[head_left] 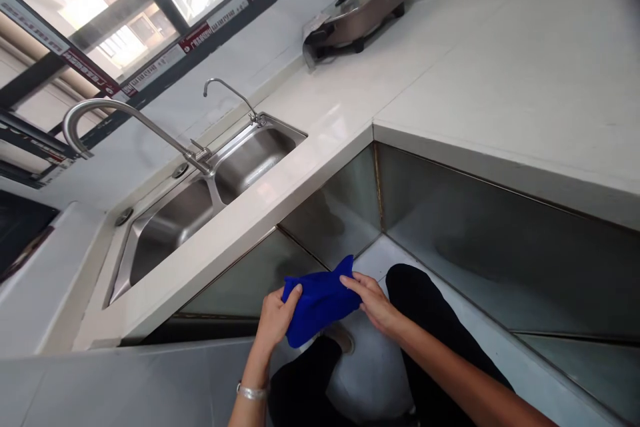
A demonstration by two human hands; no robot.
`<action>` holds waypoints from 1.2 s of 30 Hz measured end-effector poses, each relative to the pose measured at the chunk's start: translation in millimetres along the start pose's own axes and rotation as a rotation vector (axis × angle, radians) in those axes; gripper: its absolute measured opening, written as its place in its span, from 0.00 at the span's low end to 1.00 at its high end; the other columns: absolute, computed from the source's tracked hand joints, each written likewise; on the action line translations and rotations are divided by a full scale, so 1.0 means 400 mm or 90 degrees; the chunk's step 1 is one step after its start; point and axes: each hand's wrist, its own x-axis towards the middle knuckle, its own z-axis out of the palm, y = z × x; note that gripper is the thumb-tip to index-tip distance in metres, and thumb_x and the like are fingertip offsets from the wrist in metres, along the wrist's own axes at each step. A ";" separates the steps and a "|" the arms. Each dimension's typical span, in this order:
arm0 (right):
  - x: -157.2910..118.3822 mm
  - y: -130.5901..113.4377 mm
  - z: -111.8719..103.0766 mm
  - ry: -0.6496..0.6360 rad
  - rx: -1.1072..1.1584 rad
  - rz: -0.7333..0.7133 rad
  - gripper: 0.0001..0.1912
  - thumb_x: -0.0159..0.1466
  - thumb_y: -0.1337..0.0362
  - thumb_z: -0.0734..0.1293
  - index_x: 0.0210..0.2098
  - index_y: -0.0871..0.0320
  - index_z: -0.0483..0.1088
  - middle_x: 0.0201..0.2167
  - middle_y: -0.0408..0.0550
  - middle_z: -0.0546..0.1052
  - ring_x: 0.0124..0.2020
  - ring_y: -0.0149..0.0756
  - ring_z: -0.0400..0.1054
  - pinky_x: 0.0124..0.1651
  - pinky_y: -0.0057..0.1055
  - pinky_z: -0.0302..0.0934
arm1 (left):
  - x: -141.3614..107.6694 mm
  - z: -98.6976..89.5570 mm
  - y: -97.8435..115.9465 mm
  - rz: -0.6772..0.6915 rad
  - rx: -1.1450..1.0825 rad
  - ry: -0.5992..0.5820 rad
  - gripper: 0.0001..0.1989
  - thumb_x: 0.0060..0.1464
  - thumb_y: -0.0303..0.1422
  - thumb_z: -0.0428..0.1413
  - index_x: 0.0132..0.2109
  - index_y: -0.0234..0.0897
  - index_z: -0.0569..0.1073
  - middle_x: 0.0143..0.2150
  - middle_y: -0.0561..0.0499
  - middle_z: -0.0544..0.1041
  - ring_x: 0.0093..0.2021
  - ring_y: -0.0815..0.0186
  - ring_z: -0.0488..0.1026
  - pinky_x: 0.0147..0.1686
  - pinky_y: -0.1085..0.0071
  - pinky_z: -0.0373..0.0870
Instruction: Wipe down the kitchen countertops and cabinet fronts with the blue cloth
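Note:
A blue cloth point(323, 303) is stretched between my two hands, low in front of the glass-fronted cabinets and above the floor. My left hand point(277, 317) pinches its left edge, thumb on top. At the opposite end, my right hand point(373, 300) grips the upper right corner between thumb and fingers. The cloth sags a little in the middle and its lower part hangs down. Most of the fingers behind it are hidden.
A double steel sink point(173, 223) with a large curved faucet point(135, 117) and a smaller tap point(230, 90) is set into the white counter point(475, 80). An electric pan point(363, 17) with a lid stands at the back. Glossy cabinet doors point(475, 233) border the floor.

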 end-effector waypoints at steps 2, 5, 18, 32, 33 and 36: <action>0.008 0.005 -0.001 0.013 0.080 0.014 0.17 0.57 0.47 0.74 0.32 0.55 0.75 0.29 0.43 0.79 0.30 0.35 0.70 0.35 0.30 0.62 | -0.007 0.013 0.012 -0.027 -0.065 -0.007 0.32 0.49 0.65 0.52 0.25 0.37 0.65 0.23 0.54 0.64 0.25 0.69 0.60 0.29 0.71 0.58; 0.016 0.049 0.006 -0.012 0.175 0.110 0.15 0.63 0.49 0.67 0.31 0.55 0.74 0.28 0.46 0.79 0.32 0.38 0.74 0.41 0.34 0.67 | -0.021 0.056 0.036 -0.077 -0.202 -0.069 0.33 0.51 0.65 0.49 0.33 0.36 0.70 0.26 0.51 0.71 0.26 0.67 0.66 0.31 0.69 0.66; -0.036 0.026 0.050 -0.420 0.286 0.328 0.34 0.67 0.39 0.57 0.58 0.58 0.71 0.56 0.59 0.76 0.58 0.54 0.70 0.62 0.63 0.57 | 0.010 0.032 0.092 0.053 0.361 0.014 0.26 0.61 0.50 0.47 0.53 0.36 0.76 0.31 0.41 0.79 0.40 0.48 0.76 0.39 0.61 0.61; 0.070 -0.197 0.008 -0.140 0.208 -0.028 0.21 0.62 0.50 0.67 0.49 0.54 0.75 0.46 0.53 0.81 0.52 0.49 0.74 0.57 0.53 0.65 | 0.166 -0.309 0.256 0.410 0.617 0.251 0.18 0.56 0.51 0.56 0.38 0.40 0.66 0.35 0.53 0.71 0.33 0.65 0.69 0.35 0.68 0.61; 0.084 -0.236 0.009 -0.118 0.193 -0.081 0.21 0.61 0.49 0.67 0.49 0.54 0.75 0.46 0.52 0.81 0.52 0.49 0.74 0.57 0.53 0.65 | 0.182 -0.320 0.252 0.393 0.610 0.228 0.19 0.54 0.51 0.57 0.37 0.40 0.64 0.35 0.54 0.71 0.32 0.66 0.68 0.33 0.69 0.60; 0.137 -0.338 0.021 -0.044 0.170 -0.232 0.23 0.60 0.46 0.66 0.48 0.53 0.75 0.45 0.49 0.81 0.52 0.48 0.73 0.57 0.51 0.65 | 0.211 -0.329 0.241 0.379 0.594 0.220 0.21 0.52 0.53 0.56 0.35 0.40 0.62 0.33 0.55 0.70 0.30 0.67 0.66 0.32 0.69 0.58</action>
